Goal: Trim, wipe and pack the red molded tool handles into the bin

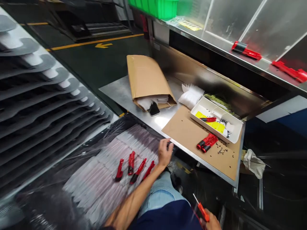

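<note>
Over on the steel bench (124, 92), a kraft envelope (146, 76) at the back, a phone (154, 109) right at its mouth; to the right, a cardboard sheet (184, 137) carrying a plastic tray (208, 103) and two cutters (207, 142); left of the bench, four utility knives (131, 163) across a wrapped stack (96, 188)!

Factory assembly workstation, indoor industrial floor. Evidence: a stainless steel desk (120, 92) beneath a metal shelf (216, 44) carrying a green plastic bin (155, 6); a yellow lane line (96, 42) and yellow arrow (103, 45) painted on the dark green floor (79, 54). Also listed: a tall rack of stacked dark trays (31, 95) and batches of red utility knives (131, 163).
</note>
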Demonstrator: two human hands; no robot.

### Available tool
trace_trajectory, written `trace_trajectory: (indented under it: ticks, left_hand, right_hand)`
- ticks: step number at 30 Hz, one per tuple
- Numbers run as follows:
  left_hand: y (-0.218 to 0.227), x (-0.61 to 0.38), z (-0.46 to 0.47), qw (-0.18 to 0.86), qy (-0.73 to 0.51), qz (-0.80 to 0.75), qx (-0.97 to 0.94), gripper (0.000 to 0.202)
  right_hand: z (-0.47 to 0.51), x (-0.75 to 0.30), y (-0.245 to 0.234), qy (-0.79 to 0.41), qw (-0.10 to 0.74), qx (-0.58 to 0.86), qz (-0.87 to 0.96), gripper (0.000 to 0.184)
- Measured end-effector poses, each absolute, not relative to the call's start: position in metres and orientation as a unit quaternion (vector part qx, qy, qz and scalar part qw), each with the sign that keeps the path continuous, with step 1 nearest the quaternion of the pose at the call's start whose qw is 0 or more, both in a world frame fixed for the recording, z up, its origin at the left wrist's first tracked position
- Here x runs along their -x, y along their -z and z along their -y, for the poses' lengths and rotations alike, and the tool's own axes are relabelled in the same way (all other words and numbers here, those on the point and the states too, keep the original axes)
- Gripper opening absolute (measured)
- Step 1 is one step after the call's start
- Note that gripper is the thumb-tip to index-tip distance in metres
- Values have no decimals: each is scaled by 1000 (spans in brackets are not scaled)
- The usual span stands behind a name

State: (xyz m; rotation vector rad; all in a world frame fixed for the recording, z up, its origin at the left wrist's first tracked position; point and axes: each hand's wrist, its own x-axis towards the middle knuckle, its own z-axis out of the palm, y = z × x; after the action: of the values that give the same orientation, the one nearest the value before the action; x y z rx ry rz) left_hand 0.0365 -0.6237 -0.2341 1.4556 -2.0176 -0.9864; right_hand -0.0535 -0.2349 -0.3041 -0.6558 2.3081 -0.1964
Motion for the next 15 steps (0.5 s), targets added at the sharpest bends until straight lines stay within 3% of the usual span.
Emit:
trace_trajectory:
  ticks: [7,15]
  left_hand:
    - [219,140,572,120,405,820,-386,37]
    - [186,109,602,89,492,778,-381,40]
  right_hand:
    - [234,23,294,104,335,200,-915,25]
    - [213,18,251,123,260,114,-951,43]
